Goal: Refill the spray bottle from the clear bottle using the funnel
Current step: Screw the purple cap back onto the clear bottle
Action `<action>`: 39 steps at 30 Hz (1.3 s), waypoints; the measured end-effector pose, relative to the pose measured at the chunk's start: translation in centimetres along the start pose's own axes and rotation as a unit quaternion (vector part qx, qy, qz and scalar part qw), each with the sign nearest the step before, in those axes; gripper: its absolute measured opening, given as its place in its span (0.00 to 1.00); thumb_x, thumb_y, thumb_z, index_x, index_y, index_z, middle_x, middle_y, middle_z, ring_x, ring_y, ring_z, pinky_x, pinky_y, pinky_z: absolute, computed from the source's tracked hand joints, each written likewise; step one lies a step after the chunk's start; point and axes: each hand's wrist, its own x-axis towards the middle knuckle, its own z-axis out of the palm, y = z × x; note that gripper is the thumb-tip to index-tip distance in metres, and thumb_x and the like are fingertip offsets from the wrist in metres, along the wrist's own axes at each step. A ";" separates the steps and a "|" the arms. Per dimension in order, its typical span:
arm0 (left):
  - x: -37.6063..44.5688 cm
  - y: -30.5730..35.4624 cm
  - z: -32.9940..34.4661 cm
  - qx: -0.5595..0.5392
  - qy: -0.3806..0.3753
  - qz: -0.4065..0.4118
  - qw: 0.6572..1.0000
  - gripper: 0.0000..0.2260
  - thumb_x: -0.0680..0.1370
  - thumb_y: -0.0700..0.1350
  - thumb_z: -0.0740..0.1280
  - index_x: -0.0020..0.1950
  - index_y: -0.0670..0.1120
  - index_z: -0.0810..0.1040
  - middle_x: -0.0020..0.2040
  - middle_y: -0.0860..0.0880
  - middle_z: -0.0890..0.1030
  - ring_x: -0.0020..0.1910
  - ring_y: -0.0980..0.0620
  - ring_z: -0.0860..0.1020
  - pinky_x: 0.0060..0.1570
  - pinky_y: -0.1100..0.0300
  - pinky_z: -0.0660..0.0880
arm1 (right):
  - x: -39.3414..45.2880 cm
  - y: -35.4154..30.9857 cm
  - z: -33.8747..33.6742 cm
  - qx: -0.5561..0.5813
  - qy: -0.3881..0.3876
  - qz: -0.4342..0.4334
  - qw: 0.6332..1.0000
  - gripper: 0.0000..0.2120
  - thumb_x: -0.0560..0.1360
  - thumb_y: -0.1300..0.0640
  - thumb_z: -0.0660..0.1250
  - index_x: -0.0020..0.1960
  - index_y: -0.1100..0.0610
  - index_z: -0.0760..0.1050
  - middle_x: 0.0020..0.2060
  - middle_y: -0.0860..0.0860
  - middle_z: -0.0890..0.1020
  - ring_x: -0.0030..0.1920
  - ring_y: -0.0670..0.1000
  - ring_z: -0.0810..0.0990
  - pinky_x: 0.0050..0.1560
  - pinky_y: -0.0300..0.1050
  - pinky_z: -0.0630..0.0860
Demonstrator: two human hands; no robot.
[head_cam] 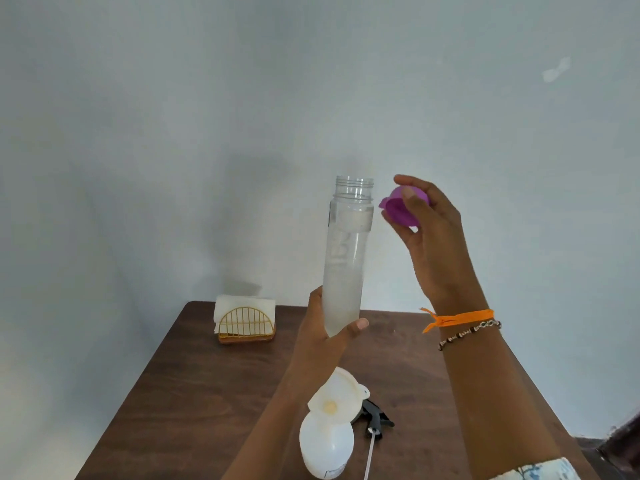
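Purple cap sat pinched in the right hand, held just right of the clear bottle, whose mouth was open. Left hand gripped the bottle's base upright above the table, likely ready to pour. Nearer, the white funnel sat in the spray bottle; its trigger head lay just right.

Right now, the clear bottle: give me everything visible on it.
The clear bottle is a tall, slim cylinder that looks like transparent plastic, frosted or misted along the body, with clear liquid up to near the shoulder. Its threaded neck is open; the purple cap is off, held in the right hand beside the mouth. The bottle is held roughly upright above the table, gripped near its base by the left hand.
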 end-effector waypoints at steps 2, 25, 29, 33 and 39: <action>0.2 0.1 -0.1 0.001 -0.003 0.003 1.000 0.25 0.71 0.49 0.71 0.62 0.58 0.61 0.54 0.61 0.71 0.53 0.59 0.73 0.42 0.74 0.74 | 0.9 -0.4 0.9 0.005 0.001 -0.033 0.999 0.09 0.77 0.62 0.62 0.55 0.59 0.76 0.54 0.53 0.76 0.55 0.52 0.76 0.59 0.46 0.76; 1.0 1.1 -3.6 -0.076 -0.081 0.008 0.994 0.25 0.74 0.47 0.70 0.63 0.59 0.59 0.59 0.58 0.70 0.56 0.60 0.74 0.46 0.68 0.75 | 3.6 -1.5 2.2 -0.113 -0.258 -0.082 0.956 0.18 0.76 0.60 0.52 0.61 0.58 0.74 0.61 0.53 0.77 0.64 0.50 0.73 0.65 0.47 0.69; 1.0 1.1 -3.4 -0.069 -0.071 0.008 0.995 0.26 0.70 0.53 0.69 0.62 0.60 0.58 0.60 0.56 0.68 0.59 0.53 0.72 0.46 0.67 0.76 | 3.7 -1.4 2.5 -0.138 -0.233 -0.056 0.961 0.13 0.78 0.59 0.57 0.59 0.55 0.76 0.58 0.52 0.79 0.61 0.50 0.75 0.64 0.47 0.71; 1.0 0.9 -2.9 -0.060 -0.058 0.010 0.996 0.27 0.71 0.54 0.70 0.62 0.61 0.57 0.61 0.56 0.67 0.59 0.52 0.72 0.47 0.65 0.77 | 3.6 -1.4 3.2 -0.191 -0.154 -0.038 0.969 0.10 0.75 0.58 0.66 0.56 0.53 0.79 0.55 0.54 0.79 0.57 0.51 0.78 0.57 0.41 0.74; 0.9 1.1 -2.4 -0.052 -0.051 0.021 0.997 0.23 0.75 0.45 0.68 0.60 0.60 0.57 0.58 0.58 0.66 0.56 0.55 0.72 0.41 0.71 0.75 | 3.1 -0.8 3.9 -0.243 -0.058 -0.049 0.967 0.12 0.68 0.48 0.73 0.49 0.50 0.78 0.52 0.48 0.78 0.50 0.46 0.77 0.47 0.36 0.74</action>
